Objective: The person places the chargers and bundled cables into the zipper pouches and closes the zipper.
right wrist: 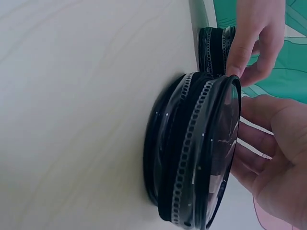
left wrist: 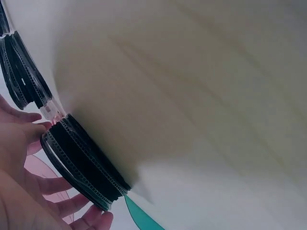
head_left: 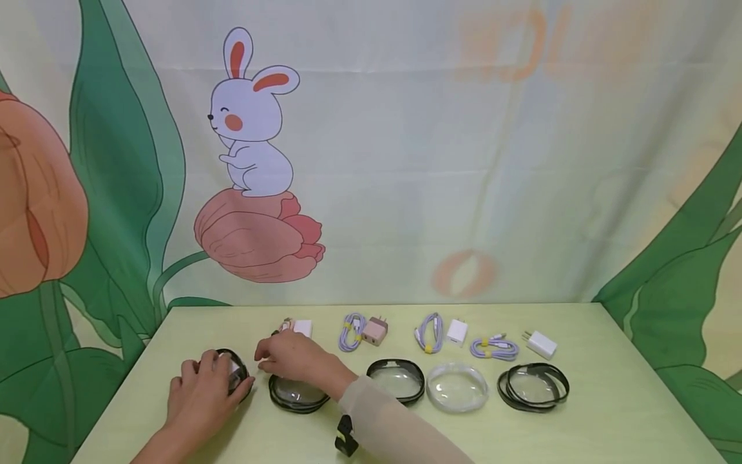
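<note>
My left hand point(head_left: 199, 393) grips the leftmost round pouch point(head_left: 239, 374), clear with black trim, and its fingers lie across the top. Something pale shows inside, partly covered by the fingers. In the left wrist view, the fingers curve round the side of this black-banded pouch point(left wrist: 86, 163). My right hand point(head_left: 298, 354) hovers over the second black-trimmed pouch point(head_left: 298, 394), its fingers pointing left with nothing visible in them. Just behind it are a white charger plug point(head_left: 303, 328) and a pinkish cable point(head_left: 286, 324), partly hidden. The right wrist view shows the right hand point(right wrist: 283, 153) behind a pouch point(right wrist: 192, 153).
Farther right stand another black-trimmed pouch point(head_left: 396, 380), a clear-rimmed pouch point(head_left: 457, 388) and a black-trimmed one point(head_left: 533, 388). Behind them lie coiled lilac cables point(head_left: 429, 334), a pink plug point(head_left: 375, 330) and white plugs point(head_left: 542, 345). A printed curtain point(head_left: 377, 161) hangs behind the table.
</note>
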A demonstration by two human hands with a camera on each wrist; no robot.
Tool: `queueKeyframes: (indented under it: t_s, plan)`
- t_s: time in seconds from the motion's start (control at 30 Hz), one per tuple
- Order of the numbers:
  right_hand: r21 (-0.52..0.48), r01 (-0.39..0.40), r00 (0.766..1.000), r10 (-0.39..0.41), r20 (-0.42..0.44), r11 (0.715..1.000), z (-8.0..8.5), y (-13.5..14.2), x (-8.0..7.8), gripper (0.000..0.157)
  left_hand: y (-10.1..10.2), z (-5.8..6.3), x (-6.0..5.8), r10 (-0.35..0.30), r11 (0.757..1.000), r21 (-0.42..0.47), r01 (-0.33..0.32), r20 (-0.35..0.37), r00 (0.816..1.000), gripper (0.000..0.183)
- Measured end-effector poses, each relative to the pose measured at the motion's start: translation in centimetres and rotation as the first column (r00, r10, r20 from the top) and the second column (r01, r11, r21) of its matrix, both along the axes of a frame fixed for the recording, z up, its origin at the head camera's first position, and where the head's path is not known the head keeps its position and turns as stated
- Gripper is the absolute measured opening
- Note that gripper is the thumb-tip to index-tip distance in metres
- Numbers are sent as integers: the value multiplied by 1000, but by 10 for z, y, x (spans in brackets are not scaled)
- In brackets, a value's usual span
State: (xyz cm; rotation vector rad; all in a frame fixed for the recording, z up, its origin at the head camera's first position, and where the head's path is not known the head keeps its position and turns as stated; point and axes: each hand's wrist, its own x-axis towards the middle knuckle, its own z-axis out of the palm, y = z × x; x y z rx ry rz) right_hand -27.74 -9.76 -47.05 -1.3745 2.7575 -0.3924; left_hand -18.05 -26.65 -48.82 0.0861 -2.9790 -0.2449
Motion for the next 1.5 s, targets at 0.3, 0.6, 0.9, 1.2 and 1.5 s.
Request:
queueKeyframes:
  t_s: [0.3,0.6,0.9,1.2,1.5]
  plan:
    - [88,-5,989,18,-149,996,-1,9,3,46,-10,4,1,-81,996,30,79,75,994,53]
    - [147,7,978,24,-208,989,2,31,9,58,-19,2,6,-186,979,85,185,7,983,52]
    - [178,55,982,-22,-185,983,1,60,11,61,-15,-4,4,-186,979,76,188,-36,982,46]
    - [200,97,980,-59,-190,975,6,93,8,64,-22,-3,1,-232,972,16,234,-77,970,35]
    - [183,111,977,-73,-199,977,8,112,13,64,-26,-3,-1,-327,945,-15,327,-123,937,34]
